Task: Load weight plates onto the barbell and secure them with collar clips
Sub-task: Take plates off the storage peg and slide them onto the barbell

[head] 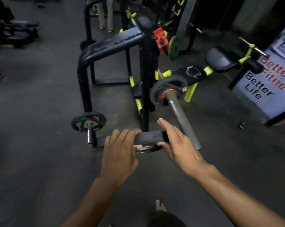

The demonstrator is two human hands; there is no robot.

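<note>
Plate, dark, small (150,135): held edge-on between my two hands in front of me, near the free end of the barbell sleeve (182,118), not yet on it. Left hand (120,150): fingers curled over the top rim, thumb underneath, gripping that side so the weight hangs from the knuckles. Right hand (176,141): fingers nearly straight, palm pressed flat against the opposite edge, thumb tucked below; it steadies and steers more than it grips. Something shiny shows under the plate between my thumbs, probably its metal hub, though blur makes that uncertain.

Barbell: sleeve slants from lower right up toward a bench (194,74), its end just to the right of my right hand. Loaded plate (167,90), one: already seated far up the sleeve against the shoulder, a red part at its centre. The bare length of sleeve below it is where the plate in hand should go; I judge the next move is to turn its hole toward the sleeve end and slide it up.

Collar clip, red (160,40): hanging on the black rack (115,45) behind, well apart from the bar, not yet needed.

Spare plate (88,122): parked on a low peg of the rack, to my left.
</note>
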